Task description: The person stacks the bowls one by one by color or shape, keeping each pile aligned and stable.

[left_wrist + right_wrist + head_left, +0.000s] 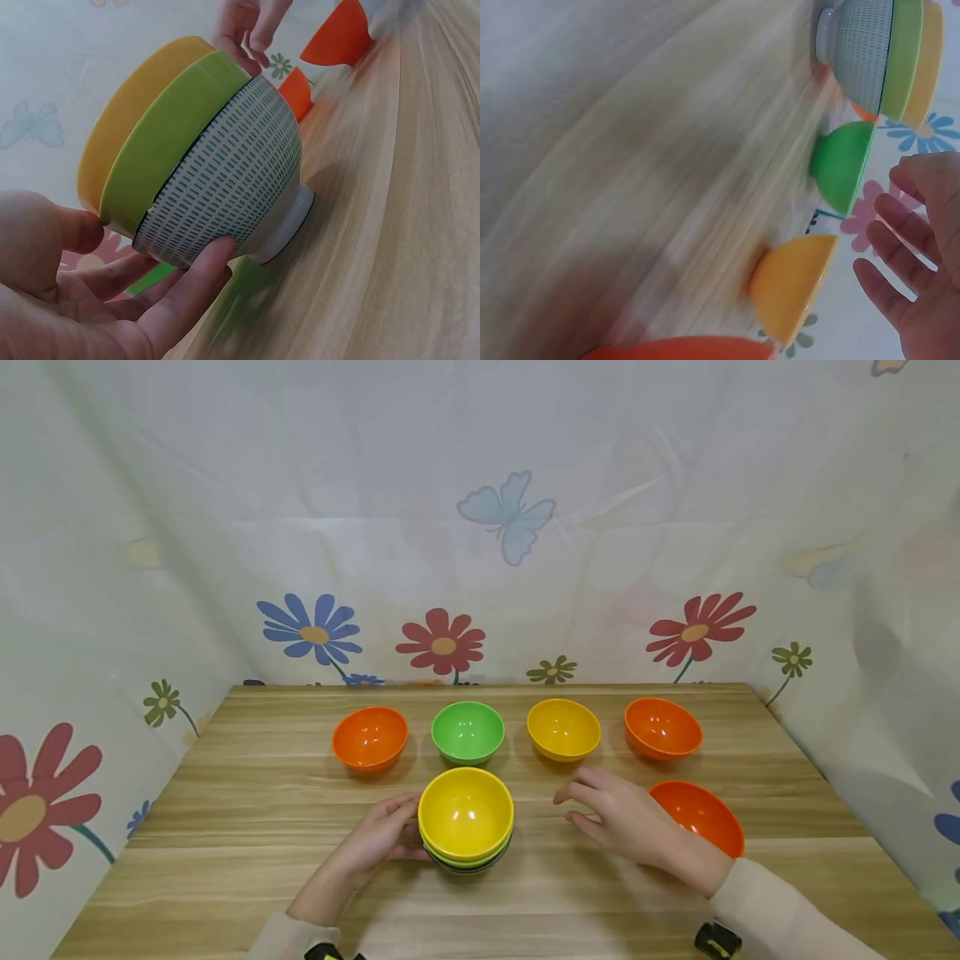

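Observation:
A stack of three nested bowls stands near the middle of the table in the head view, with a yellow bowl [466,814] on top. Below it, in the left wrist view, come a lime-green bowl [169,131] and a white bowl with green dashes [232,169]. My left hand [378,837] grips the stack from its left side, thumb by the upper rims and fingers against the patterned bowl. To the right of the stack, my right hand [626,818] is held over the table with loosely bent fingers and nothing in them. An orange-red bowl [705,814] sits partly hidden behind that hand.
Along the back of the table [285,727] stands a row of separate bowls: an orange one [371,738], a green one [467,732], a yellow one [564,729] and another orange one [663,728]. Behind them hangs a flower-print curtain [360,527].

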Demonstrator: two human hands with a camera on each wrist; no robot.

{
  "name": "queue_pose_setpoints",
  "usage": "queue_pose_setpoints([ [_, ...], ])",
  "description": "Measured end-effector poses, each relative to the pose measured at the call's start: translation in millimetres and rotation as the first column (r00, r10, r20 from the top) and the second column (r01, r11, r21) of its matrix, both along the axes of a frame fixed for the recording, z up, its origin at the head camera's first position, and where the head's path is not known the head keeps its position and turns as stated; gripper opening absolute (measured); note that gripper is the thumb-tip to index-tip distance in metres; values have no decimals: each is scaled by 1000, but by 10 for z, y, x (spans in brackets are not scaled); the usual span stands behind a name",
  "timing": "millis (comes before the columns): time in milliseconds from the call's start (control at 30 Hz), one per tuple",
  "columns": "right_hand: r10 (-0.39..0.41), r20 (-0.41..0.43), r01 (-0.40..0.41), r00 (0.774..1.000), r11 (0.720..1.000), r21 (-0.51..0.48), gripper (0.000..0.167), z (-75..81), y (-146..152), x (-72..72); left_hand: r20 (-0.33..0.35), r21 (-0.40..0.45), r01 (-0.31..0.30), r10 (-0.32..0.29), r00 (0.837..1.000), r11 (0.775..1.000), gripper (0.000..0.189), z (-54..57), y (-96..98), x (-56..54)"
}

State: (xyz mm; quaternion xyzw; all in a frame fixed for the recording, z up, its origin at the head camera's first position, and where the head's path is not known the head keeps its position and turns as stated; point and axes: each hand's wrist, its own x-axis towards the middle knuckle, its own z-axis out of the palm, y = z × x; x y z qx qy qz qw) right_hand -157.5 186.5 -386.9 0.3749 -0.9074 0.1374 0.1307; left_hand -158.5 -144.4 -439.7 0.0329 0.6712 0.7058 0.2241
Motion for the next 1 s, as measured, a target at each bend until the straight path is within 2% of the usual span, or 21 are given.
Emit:
queue_pose_setpoints([
  [333,-61,-58,60,996,998,-32,24,-121,240,64,-2,3,-5,5,1000,1000,50,8,5,5],
  [700,-164,-188,146,968,983,-107,33,-93,605,61,-7,1,-7,7,1000,1000,50,22,5,8],
  [1000,-295,-161,276,942,952,-128,33,-168,875,78,-8,2,-6,6,1000,1000,49,13,4,5],
])
